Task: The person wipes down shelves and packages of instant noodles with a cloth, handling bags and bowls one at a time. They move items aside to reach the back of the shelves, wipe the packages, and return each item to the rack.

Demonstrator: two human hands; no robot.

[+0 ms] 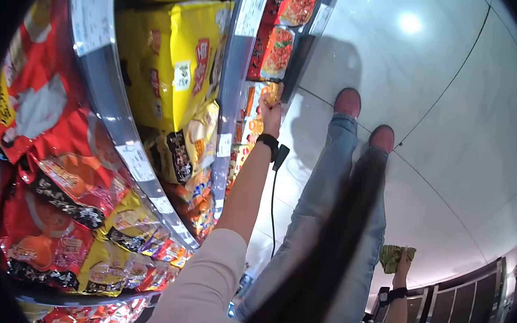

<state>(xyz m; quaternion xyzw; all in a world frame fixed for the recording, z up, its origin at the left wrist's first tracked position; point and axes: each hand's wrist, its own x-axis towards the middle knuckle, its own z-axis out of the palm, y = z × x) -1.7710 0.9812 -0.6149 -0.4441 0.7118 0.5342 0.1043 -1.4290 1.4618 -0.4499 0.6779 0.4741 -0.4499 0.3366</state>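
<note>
1. Holding green pack (391,257) in right hand (404,269), well apart from shelf (230,86).
2. Reaching orange-yellow pack (274,89) with left hand (268,110), at outer edge of shelf; can't tell if gripped.
3. Judging green pack as off shelf, orange-yellow pack as not yet out.

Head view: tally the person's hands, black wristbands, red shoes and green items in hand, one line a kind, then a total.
Hands: 2 (left hand, right hand)
Black wristbands: 2 (left wristband, right wristband)
Red shoes: 2 (left shoe, right shoe)
Green item in right hand: 1
Total: 7
</note>
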